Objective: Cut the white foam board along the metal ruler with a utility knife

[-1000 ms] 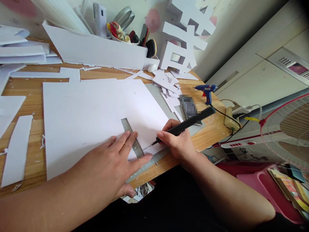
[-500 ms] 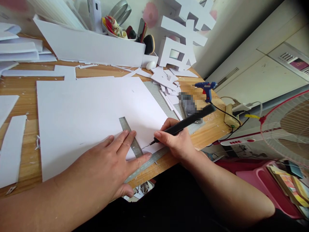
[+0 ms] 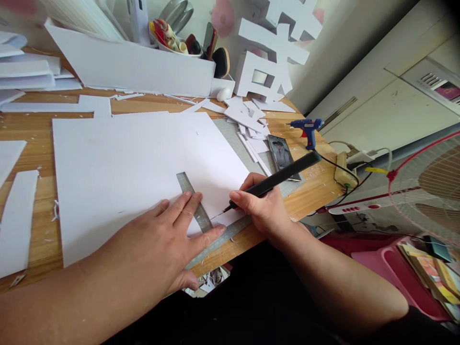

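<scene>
A large white foam board (image 3: 136, 167) lies flat on the wooden table (image 3: 309, 191). My left hand (image 3: 165, 244) presses flat on a metal square ruler (image 3: 190, 191) at the board's near right corner, fingers spread. My right hand (image 3: 264, 208) grips a long black craft knife (image 3: 280, 178) like a pen. Its blade tip touches the board right beside the ruler's edge.
White offcuts (image 3: 251, 124) pile at the back right by a phone (image 3: 282, 152) and a blue glue gun (image 3: 306, 128). A large white cut-out character (image 3: 273, 52) and a white box of tools (image 3: 143, 67) stand behind. White strips (image 3: 17, 220) lie left. A fan (image 3: 427, 187) stands at right.
The view has shifted slightly; my hands, ruler and knife keep almost the same position, the blade tip staying beside the ruler.
</scene>
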The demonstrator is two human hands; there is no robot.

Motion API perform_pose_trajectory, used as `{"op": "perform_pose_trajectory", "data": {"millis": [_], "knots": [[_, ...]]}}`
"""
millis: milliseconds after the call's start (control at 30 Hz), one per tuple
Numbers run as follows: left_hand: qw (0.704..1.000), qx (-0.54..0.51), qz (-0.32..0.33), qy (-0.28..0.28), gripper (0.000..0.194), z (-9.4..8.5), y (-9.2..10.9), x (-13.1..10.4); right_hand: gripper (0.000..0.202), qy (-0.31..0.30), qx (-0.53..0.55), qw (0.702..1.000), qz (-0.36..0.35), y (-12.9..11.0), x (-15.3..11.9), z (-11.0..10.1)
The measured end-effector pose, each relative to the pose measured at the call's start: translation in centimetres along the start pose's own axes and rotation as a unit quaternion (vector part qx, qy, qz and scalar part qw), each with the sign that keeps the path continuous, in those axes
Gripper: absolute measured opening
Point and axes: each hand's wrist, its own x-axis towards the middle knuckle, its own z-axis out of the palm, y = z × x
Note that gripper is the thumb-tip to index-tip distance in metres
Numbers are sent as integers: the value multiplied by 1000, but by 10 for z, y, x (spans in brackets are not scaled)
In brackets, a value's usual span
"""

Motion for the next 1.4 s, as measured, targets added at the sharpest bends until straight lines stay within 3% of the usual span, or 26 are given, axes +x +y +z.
{"op": "perform_pose_trajectory", "data": {"millis": [333,633,1400], "knots": [[1000,-14,-6,-6,86,-6,1,3,43,-7,-30,999,12,-7,0,1],[1000,-2,-4,-6,86,0,2,3,43,-8,-31,999,10,-9,3,0],[999,0,-1,36,80,-6,0,-2,42,-7,-50,999,-12,-5,14,-22]]}}
